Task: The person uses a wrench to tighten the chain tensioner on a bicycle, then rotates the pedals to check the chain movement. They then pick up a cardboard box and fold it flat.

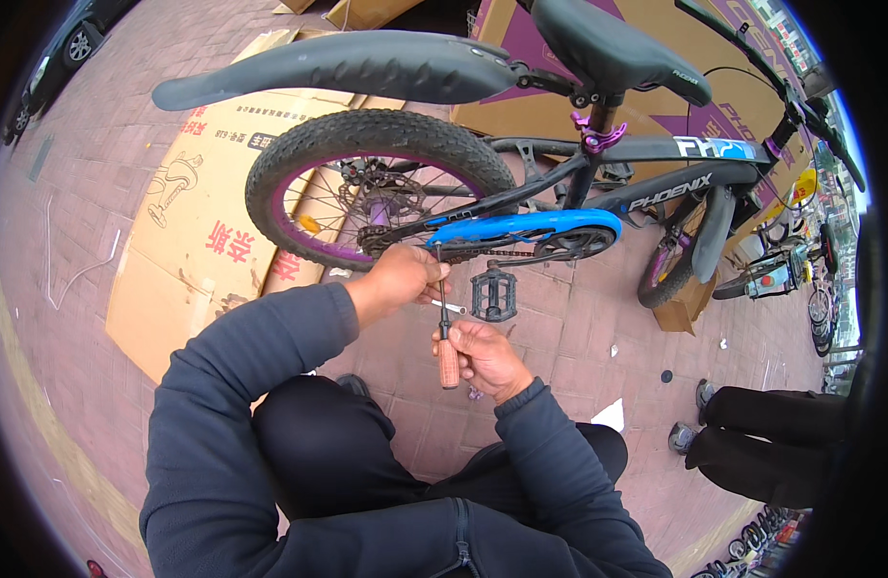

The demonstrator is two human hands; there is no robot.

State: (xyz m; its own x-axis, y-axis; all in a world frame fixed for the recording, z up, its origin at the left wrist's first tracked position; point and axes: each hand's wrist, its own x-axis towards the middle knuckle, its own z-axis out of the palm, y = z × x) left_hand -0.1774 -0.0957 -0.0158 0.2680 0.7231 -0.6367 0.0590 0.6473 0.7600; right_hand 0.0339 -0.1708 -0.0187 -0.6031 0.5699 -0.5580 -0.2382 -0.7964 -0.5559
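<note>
My right hand (490,358) is closed around a screwdriver (449,361) with a reddish-brown handle, its dark shaft pointing up at the lower edge of a blue chain guard (521,225). Beside the rear end of that guard, my left hand (402,281) is closed, thumb and fingertips pinched close to the screwdriver's tip. A silver wrench (451,307) sticks out from beneath the left hand. The tip and whatever it meets are hidden by the fingers. The black bicycle (694,185) stands across in front of me, with its knobby rear tire (271,207) to the left and a black pedal (493,295) just right of my hands.
Flattened cardboard (189,246) lies under the rear wheel, and a large purple-and-brown carton (483,87) stands behind the bicycle. At right are another person's dark-trousered legs (767,443). White scrap (610,415) lies on the brick paving (560,385). A parked car (64,58) is far left.
</note>
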